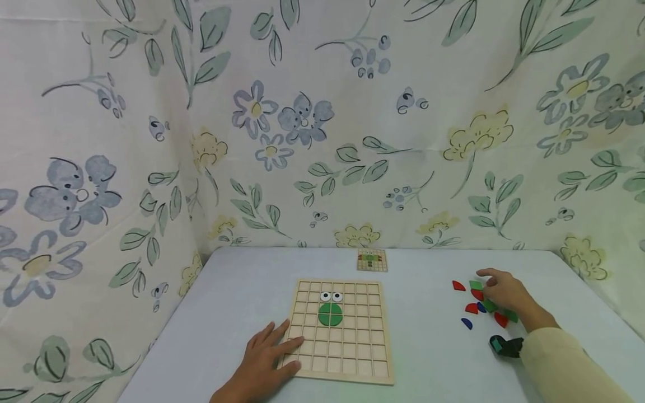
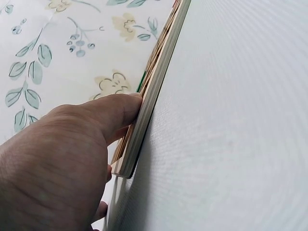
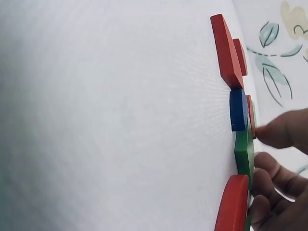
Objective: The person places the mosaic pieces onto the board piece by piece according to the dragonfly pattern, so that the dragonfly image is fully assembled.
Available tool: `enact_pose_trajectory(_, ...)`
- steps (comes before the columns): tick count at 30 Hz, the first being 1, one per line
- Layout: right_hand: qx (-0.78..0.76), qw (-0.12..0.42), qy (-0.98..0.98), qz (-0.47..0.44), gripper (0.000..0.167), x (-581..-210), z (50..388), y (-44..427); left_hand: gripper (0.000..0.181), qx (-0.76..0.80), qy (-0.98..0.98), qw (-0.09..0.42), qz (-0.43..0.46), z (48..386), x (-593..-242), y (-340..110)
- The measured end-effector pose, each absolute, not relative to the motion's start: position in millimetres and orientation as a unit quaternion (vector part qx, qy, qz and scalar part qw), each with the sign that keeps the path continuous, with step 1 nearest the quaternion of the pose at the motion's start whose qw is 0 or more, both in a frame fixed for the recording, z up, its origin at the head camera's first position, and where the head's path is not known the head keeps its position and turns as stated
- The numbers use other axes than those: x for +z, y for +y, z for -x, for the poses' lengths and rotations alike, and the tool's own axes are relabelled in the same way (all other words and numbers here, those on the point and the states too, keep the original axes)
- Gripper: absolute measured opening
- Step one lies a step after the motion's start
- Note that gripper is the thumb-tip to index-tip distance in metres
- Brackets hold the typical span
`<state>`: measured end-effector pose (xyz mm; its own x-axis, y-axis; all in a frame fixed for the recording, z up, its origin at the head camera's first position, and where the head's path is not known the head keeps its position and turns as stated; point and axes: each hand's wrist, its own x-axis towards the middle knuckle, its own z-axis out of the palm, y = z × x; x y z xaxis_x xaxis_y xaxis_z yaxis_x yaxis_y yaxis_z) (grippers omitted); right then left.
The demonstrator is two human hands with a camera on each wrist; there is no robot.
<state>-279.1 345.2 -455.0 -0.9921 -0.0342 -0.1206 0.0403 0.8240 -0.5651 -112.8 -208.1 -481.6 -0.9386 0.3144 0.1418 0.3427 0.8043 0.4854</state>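
Observation:
A wooden grid board [image 1: 389, 358] lies on the table, holding green quarter-circle pieces [image 1: 330, 319] that form a disc, with two eye pieces [image 1: 331, 296] above them. My left hand [image 1: 267, 355] rests on the board's left edge, fingers spread; in the left wrist view the thumb [image 2: 118, 108] touches the board's side. Over at the right, my right hand [image 1: 508, 292] hovers low over a loose cluster of pieces, index finger extended. In the right wrist view its thumb and fingers are apart, close to a green piece [image 3: 244, 151]; whether they touch it is unclear.
Around the right hand lie red quarter-circles [image 1: 458, 286], a green square [image 1: 476, 285] and a blue half-circle [image 1: 467, 323]. A small pattern card [image 1: 372, 260] sits behind the board. A flowered cloth [image 1: 353, 184] hangs at the table's back edge.

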Motion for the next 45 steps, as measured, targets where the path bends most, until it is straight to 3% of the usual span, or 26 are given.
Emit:
enact_pose_trajectory(15, -0.259, 0.058, 0.964, 0.013, 0.036, -451.5, 277.3, 339.7, 0.049, -0.262, -0.949, 0.031, 0.174, 112.1, -480.9, -208.0)
enact_pose_trajectory(25, -0.272, 0.004, 0.962, -0.007, 0.023, -457.5, 271.7, 343.1, 0.050, -0.260, -0.949, 0.032, 0.175, 112.1, -481.3, -209.0)
enact_pose_trajectory(32, -0.286, 0.032, 0.958, -0.005, 0.035, -453.3, 271.8, 341.0, 0.049, -0.259, -0.949, 0.035, 0.176, 111.7, -480.1, -209.1)
enact_pose_trajectory(37, -0.273, 0.049, 0.961, 0.010, 0.029, -451.9, 272.4, 338.9, 0.049, -0.260, -0.949, 0.029, 0.174, 112.1, -479.7, -208.0)
enact_pose_trajectory(45, -0.274, 0.018, 0.962, 0.005, 0.028, -454.5, 269.9, 339.1, 0.049, -0.259, -0.949, 0.030, 0.175, 111.6, -479.4, -208.1)
